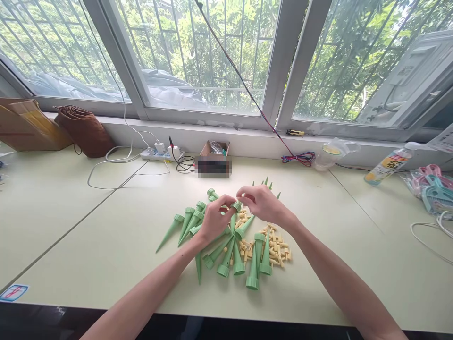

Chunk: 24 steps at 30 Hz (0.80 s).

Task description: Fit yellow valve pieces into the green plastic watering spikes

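Pinched in my left hand point(215, 218) is a green plastic watering spike point(236, 206), its ribbed cap end up and its tapered body pointing down. My right hand point(264, 204) is closed at the fingertips just above and beside that cap; whatever sits between thumb and finger is too small or hidden. Several more green spikes lie around and under the hands, such as one spike point(252, 269) in front and another spike point(170, 231) at the left. Among them is a loose pile of small cream plastic fittings point(278, 248). Part of the pile is hidden by the spikes.
On the pale table point(116, 255), a small cardboard box point(215, 150) and a power strip point(155, 153) with cables stand by the window sill. A brown pouch point(85, 132) and a carton point(30, 125) are far left. A bottle point(391, 163) and turquoise dustpan point(439, 196) are right.
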Each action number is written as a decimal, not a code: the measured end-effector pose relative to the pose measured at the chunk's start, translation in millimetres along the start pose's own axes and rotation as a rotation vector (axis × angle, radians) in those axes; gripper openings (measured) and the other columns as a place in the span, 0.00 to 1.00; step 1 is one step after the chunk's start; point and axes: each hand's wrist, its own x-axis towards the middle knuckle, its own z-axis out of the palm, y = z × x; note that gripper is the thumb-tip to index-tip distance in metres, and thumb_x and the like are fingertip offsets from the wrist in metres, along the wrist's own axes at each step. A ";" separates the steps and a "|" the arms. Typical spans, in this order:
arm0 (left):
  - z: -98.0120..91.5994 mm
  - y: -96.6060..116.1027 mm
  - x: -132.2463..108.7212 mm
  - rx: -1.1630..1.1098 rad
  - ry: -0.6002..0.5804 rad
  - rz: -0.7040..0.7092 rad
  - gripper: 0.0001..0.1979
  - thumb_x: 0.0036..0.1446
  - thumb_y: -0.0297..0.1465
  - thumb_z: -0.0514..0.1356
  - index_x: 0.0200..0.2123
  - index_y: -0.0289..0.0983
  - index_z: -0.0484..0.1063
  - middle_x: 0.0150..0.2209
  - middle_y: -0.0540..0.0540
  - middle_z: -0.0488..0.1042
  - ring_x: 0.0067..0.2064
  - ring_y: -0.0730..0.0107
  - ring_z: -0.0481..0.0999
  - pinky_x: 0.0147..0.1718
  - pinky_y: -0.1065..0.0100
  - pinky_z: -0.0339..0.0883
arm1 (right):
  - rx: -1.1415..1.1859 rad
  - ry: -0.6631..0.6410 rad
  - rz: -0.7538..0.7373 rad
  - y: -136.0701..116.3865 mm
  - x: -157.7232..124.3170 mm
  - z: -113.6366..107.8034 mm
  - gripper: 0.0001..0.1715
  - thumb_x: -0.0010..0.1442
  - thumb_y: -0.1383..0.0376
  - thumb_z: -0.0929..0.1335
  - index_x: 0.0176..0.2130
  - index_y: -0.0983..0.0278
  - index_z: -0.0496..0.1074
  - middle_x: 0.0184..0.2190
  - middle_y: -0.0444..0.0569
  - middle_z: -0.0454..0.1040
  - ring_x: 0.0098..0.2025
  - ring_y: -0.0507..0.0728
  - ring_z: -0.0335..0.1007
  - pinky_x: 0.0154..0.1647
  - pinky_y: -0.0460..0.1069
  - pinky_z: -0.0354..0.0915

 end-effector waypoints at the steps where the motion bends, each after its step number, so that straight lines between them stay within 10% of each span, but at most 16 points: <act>1: -0.1 -0.2 0.0 -0.017 0.003 -0.006 0.05 0.56 0.27 0.58 0.36 0.38 0.72 0.32 0.50 0.75 0.29 0.72 0.74 0.27 0.71 0.73 | 0.014 -0.013 0.000 0.1 -0.2 -1.5 0.10 0.66 0.69 0.63 0.37 0.63 0.73 0.22 0.41 0.68 0.23 0.48 0.58 0.28 0.44 0.56; 13: -3.0 2.2 3.5 -0.494 -0.124 -0.161 0.14 0.56 0.35 0.63 0.45 0.38 0.69 0.45 0.43 0.73 0.33 0.67 0.79 0.28 0.66 0.76 | -0.059 0.052 -0.032 -0.2 3.3 -3.5 0.09 0.65 0.72 0.63 0.36 0.64 0.71 0.29 0.46 0.73 0.30 0.52 0.66 0.33 0.46 0.59; 24: -6.1 4.1 10.5 -0.782 -0.212 -0.384 0.24 0.58 0.40 0.63 0.52 0.33 0.66 0.37 0.40 0.77 0.34 0.62 0.80 0.25 0.69 0.72 | -0.096 0.112 -0.128 1.6 5.1 0.2 0.09 0.64 0.75 0.63 0.37 0.64 0.71 0.34 0.49 0.74 0.35 0.54 0.68 0.37 0.47 0.60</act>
